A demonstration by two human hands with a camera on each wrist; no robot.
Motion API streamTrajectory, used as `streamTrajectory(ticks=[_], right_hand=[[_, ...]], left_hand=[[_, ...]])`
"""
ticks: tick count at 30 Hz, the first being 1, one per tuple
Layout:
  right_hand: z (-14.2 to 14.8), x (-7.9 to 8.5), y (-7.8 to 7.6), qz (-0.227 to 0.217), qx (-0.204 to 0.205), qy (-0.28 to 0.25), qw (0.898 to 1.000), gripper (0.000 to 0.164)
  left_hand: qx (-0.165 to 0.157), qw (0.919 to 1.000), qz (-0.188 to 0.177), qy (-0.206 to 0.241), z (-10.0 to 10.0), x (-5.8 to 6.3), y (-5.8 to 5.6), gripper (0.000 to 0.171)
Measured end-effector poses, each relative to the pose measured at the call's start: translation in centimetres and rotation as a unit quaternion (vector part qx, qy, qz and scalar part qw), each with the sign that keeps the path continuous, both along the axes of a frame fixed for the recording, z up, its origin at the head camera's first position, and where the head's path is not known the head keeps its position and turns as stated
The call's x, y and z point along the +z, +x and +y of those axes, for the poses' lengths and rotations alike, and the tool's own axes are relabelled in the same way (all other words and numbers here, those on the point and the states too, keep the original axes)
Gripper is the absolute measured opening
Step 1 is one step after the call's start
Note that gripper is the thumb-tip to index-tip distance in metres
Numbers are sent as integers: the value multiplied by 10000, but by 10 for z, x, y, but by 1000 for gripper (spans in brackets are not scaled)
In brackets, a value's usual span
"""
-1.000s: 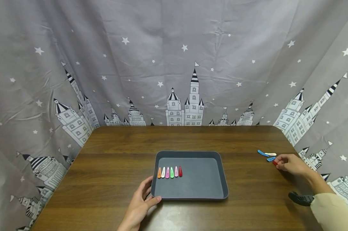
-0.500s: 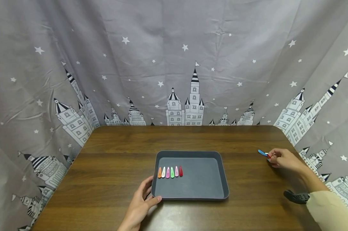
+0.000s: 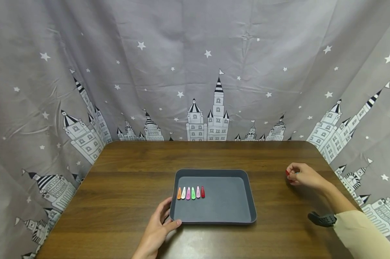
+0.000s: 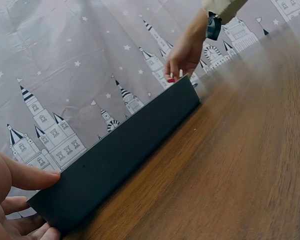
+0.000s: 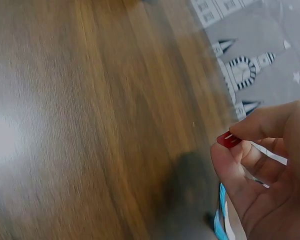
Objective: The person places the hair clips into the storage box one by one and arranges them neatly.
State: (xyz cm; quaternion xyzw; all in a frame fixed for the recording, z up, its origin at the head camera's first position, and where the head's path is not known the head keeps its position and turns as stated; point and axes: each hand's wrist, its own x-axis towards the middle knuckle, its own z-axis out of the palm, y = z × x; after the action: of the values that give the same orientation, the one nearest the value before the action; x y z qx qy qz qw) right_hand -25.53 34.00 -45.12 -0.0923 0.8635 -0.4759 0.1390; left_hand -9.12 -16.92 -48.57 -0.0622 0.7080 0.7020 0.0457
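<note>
L hand grips tray at 8 o'clock, prob. to steady it, while R hand, approx. 3 o'clock, pinches red clip, grip nearly closed.

Left hand grips while right hand pinches, arm outstretched.
</note>
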Motion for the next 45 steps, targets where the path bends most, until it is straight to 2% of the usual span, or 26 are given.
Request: streamTrajectory(ticks=[13, 31, 45], right_hand=[[-52, 5, -10, 122, 255, -277, 9992, 5], [-99, 13, -17, 229, 1028, -604, 9926, 5], [-134, 12, -21, 346, 1373, -684, 9876, 8]], left_hand=[[97, 9999, -114, -10, -1, 1, -4, 82], [57, 9999, -136, 1, -2, 0, -4, 82], [31, 10000, -94, -6, 0, -1, -2, 82]])
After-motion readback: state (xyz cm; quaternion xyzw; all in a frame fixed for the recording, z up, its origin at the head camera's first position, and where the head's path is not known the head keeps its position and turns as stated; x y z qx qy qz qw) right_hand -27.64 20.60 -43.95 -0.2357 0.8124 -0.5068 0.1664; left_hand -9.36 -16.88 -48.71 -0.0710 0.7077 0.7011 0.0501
